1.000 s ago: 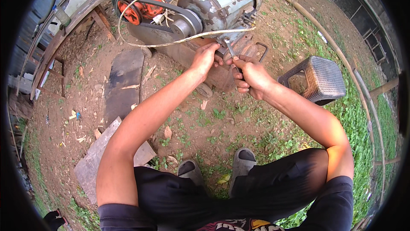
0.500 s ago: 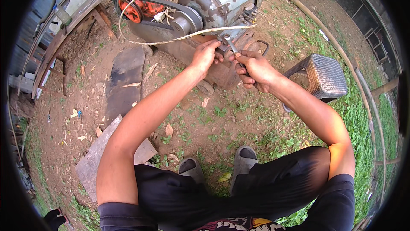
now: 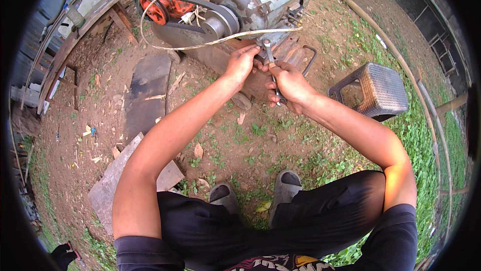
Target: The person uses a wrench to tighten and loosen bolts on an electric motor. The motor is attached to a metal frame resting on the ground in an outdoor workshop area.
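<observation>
A combination wrench (image 3: 271,58) is gripped in my right hand (image 3: 292,86), its ring end at the front edge of the electric motor's base, where a bolt seems to sit. The wrench's other end pokes out below my fingers. Just left of the ring end, my left hand (image 3: 241,63) is closed against the base edge, thumb pointing at the wrench head; what its fingers pinch underneath is hidden. Above both hands lies the grey motor (image 3: 258,0) with peeling paint. A belt runs from its pulley (image 3: 219,24) to the orange compressor pump (image 3: 170,3).
A pale cable (image 3: 225,42) loops in front of the motor. The motor rests on a rusty tank (image 3: 195,45). To the right stands a woven-pattern stool (image 3: 383,88). Boards (image 3: 145,93) lie on the dirt at left, near a wooden bench (image 3: 80,35). A bamboo rail (image 3: 378,28) curves along the right.
My right hand has shifted slightly left, turning the wrench more upright. Its lower end now shows beneath my fingers. My left hand stays in nearly the same place.
</observation>
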The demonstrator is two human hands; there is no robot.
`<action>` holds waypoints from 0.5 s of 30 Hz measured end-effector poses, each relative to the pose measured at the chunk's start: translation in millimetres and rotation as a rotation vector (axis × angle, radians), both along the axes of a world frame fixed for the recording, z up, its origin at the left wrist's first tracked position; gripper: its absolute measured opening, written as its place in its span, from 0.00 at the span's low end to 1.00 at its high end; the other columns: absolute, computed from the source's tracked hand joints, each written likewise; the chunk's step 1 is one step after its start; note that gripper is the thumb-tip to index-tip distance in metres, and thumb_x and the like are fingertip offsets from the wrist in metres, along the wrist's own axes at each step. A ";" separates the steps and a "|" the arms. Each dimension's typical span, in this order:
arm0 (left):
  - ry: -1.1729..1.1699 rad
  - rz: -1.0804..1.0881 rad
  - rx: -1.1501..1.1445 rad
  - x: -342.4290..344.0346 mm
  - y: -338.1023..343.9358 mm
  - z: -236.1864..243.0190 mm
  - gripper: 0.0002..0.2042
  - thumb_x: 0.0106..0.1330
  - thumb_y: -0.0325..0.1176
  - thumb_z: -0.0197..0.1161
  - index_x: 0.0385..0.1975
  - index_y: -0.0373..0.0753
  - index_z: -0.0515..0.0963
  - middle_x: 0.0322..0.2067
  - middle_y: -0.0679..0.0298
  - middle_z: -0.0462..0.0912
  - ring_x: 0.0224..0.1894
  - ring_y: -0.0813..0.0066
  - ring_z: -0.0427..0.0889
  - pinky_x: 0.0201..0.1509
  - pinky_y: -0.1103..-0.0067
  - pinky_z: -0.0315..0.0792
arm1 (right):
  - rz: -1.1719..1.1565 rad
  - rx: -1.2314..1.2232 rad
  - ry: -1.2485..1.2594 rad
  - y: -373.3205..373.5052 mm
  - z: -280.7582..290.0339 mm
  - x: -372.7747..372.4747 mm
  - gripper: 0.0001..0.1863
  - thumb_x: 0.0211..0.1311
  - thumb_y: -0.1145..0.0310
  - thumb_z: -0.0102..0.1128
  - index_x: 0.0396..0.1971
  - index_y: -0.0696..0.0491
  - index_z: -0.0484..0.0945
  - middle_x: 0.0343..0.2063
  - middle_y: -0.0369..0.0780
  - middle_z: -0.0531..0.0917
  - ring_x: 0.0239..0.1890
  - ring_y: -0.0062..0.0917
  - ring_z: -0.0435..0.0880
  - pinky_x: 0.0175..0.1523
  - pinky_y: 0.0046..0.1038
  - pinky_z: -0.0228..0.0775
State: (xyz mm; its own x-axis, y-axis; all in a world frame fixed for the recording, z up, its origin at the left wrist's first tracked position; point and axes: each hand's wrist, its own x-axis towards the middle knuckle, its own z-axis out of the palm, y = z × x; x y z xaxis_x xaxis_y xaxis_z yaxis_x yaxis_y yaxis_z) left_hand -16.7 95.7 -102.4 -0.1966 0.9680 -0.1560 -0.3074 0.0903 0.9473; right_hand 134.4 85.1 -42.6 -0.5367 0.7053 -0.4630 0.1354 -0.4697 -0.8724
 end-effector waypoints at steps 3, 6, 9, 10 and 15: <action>-0.007 0.016 -0.007 -0.6 1.4 -1.8 0.12 0.68 0.35 0.51 0.42 0.35 0.78 0.24 0.67 0.80 0.21 0.83 0.76 0.24 0.84 0.63 | 0.079 0.037 -0.074 10.8 -2.2 11.4 0.13 0.72 0.59 0.40 0.43 0.54 0.67 0.19 0.32 0.63 0.12 0.17 0.59 0.18 0.26 0.60; -0.042 0.027 -0.001 -1.7 5.3 -9.0 0.12 0.69 0.35 0.52 0.42 0.34 0.78 0.25 0.67 0.80 0.21 0.84 0.75 0.23 0.85 0.64 | 0.165 0.091 -0.194 23.3 5.6 22.7 0.15 0.73 0.58 0.40 0.42 0.55 0.69 0.19 0.32 0.63 0.12 0.16 0.59 0.18 0.25 0.58; -0.043 0.013 0.011 -3.0 7.4 -11.1 0.12 0.69 0.35 0.52 0.43 0.34 0.78 0.26 0.67 0.80 0.21 0.84 0.75 0.23 0.85 0.64 | 0.216 0.230 -0.281 25.0 7.3 27.8 0.19 0.72 0.56 0.40 0.41 0.58 0.72 0.20 0.33 0.66 0.14 0.17 0.64 0.19 0.25 0.64; -0.033 0.005 0.012 -4.3 7.1 -11.9 0.13 0.69 0.35 0.53 0.43 0.33 0.78 0.27 0.67 0.80 0.21 0.84 0.75 0.23 0.85 0.64 | 0.227 0.247 -0.304 23.4 11.7 26.6 0.19 0.72 0.56 0.41 0.41 0.58 0.72 0.20 0.33 0.66 0.15 0.17 0.64 0.19 0.25 0.64; -0.041 -0.016 0.013 -4.9 8.4 -13.2 0.12 0.69 0.35 0.52 0.43 0.34 0.78 0.26 0.68 0.79 0.21 0.85 0.74 0.23 0.85 0.64 | 0.365 0.040 -0.273 46.2 17.9 32.3 0.17 0.71 0.55 0.42 0.38 0.56 0.68 0.20 0.32 0.65 0.15 0.17 0.62 0.19 0.25 0.63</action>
State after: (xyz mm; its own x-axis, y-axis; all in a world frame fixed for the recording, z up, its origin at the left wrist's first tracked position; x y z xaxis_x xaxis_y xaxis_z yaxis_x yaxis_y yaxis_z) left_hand -21.6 104.1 -115.6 -0.1747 0.9729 -0.1516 -0.3449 0.0837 0.9349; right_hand 166.7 131.3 -24.7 -0.6153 0.5130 -0.5985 0.5135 -0.3152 -0.7981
